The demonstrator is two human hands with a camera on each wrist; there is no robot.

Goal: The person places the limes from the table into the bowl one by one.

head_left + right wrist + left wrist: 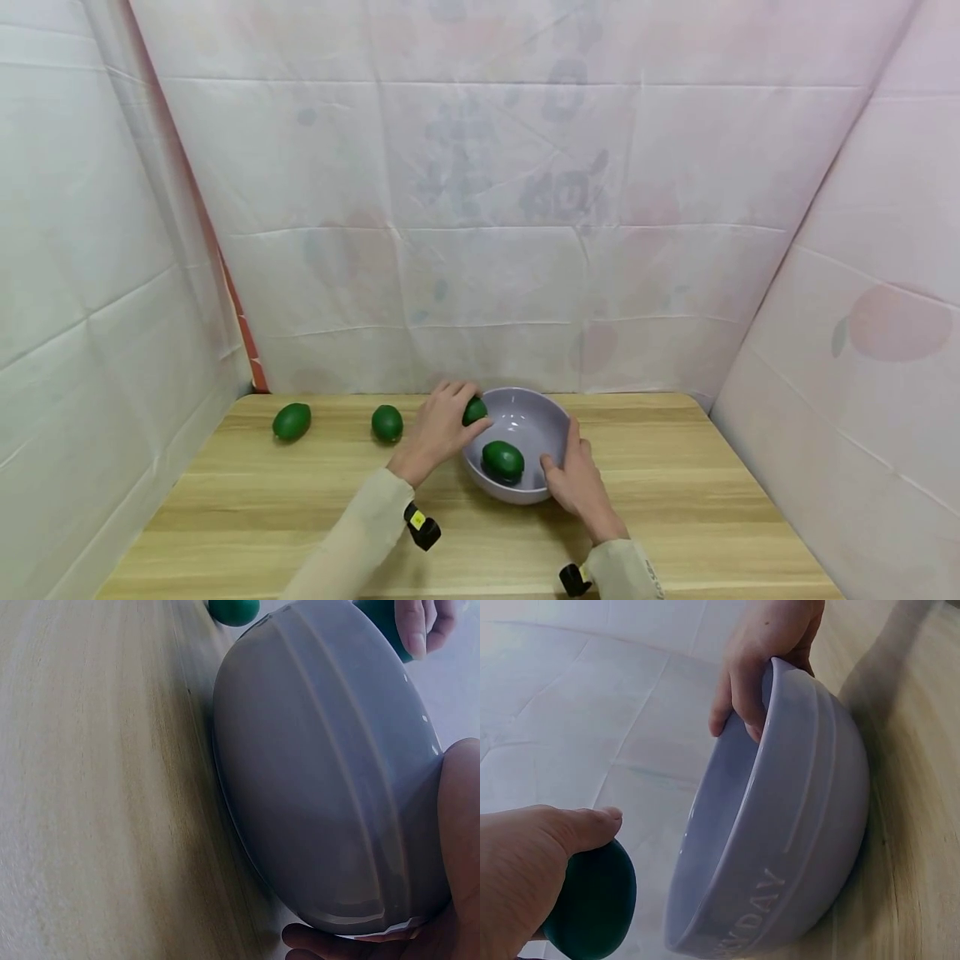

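Note:
My left hand (438,423) holds a dark green lime (474,411) at the left rim of a light purple bowl (534,425). In the left wrist view the thumb lies over that lime (596,904), which is apart from the bowl's wall. A second lime (503,462) lies inside the bowl, toward its near side. At the right, my right hand (577,482) grips the bowl's rim, thumb on the inside and fingers along the outer wall. The right wrist view shows the bowl's outer wall (322,772) and hides its inside.
Two more limes lie on the wooden table (675,517) to the left, one (387,423) near my left hand and another (292,422) farther off. A pale sheet (480,275) hangs behind the table's back edge, with further sheets at both sides.

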